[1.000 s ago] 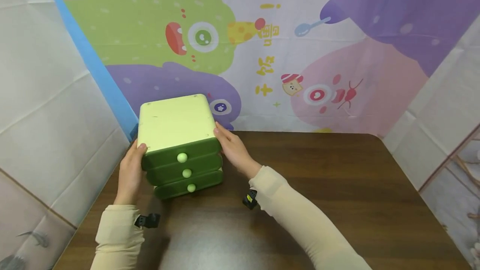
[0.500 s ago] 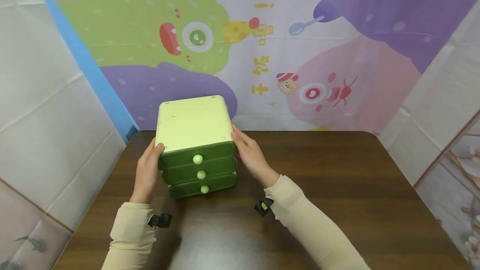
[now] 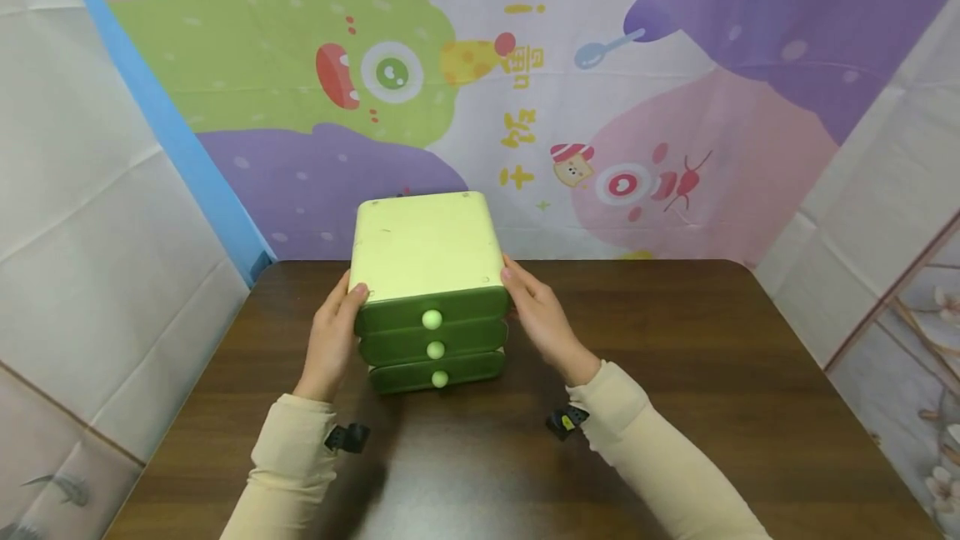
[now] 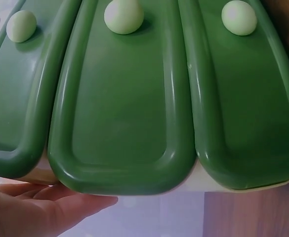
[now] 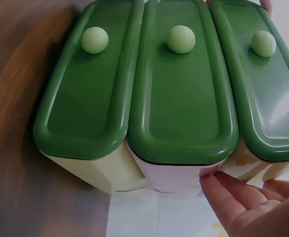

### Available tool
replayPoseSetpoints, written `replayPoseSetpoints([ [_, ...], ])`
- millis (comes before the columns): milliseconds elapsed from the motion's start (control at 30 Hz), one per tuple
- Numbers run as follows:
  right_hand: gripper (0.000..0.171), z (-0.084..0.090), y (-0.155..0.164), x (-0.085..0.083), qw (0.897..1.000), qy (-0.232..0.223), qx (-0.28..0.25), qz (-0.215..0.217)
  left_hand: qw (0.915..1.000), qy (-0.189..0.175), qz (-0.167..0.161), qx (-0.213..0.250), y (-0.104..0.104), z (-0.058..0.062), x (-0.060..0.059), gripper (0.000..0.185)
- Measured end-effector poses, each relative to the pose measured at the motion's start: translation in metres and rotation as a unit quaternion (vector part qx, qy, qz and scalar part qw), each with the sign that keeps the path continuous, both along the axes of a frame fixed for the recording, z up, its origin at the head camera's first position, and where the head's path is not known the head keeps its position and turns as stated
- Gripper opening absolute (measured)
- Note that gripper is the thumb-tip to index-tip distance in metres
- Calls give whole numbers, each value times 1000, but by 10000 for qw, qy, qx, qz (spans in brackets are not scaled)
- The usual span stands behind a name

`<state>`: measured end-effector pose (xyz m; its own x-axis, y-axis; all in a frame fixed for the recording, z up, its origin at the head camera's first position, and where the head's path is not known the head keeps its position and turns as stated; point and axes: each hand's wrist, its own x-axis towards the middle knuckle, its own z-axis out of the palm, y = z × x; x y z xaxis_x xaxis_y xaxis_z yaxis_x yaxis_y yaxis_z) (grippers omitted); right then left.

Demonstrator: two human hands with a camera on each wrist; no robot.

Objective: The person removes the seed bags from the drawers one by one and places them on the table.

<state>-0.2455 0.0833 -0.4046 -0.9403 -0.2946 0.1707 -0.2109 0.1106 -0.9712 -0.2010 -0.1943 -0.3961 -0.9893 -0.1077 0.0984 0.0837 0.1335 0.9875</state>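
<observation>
A small chest (image 3: 423, 240) with a pale yellow-green top and three dark green drawers stands on the dark wooden table (image 3: 675, 357), near its far edge. Each drawer has a round pale knob, and all three look pushed in. My left hand (image 3: 333, 340) lies flat against the chest's left side, thumb at the top drawer's front corner. My right hand (image 3: 543, 319) presses its right side with straight fingers. In the left wrist view the drawer fronts (image 4: 124, 108) fill the frame above my left hand (image 4: 35, 207). The right wrist view shows the drawers (image 5: 179, 98) with my right hand (image 5: 248, 202) beside them.
A cartoon monster backdrop (image 3: 525, 90) hangs right behind the table's far edge. Pale panels (image 3: 90, 190) close in the left and right sides. Bare tabletop extends to the right of the chest and in front of it.
Held between both hands, the chest has moved to the right along the table, from the far left corner toward the middle. Both hands keep the same hold on its sides.
</observation>
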Motion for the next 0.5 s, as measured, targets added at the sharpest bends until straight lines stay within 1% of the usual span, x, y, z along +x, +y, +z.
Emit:
replayPoseSetpoints([
  [200, 52, 2, 21, 5, 9999, -16, -50, -155, 9998, 18, -169, -110, 16, -3, -5, 67],
  [333, 52, 2, 34, 8, 9997, 16, 5, -255, 9994, 41, -276, -201, 26, -3, -8, 67],
  [500, 51, 2, 48, 13, 9986, 46, 175, -489, 9988, 28, -425, -253, 37, -4, -10, 68],
])
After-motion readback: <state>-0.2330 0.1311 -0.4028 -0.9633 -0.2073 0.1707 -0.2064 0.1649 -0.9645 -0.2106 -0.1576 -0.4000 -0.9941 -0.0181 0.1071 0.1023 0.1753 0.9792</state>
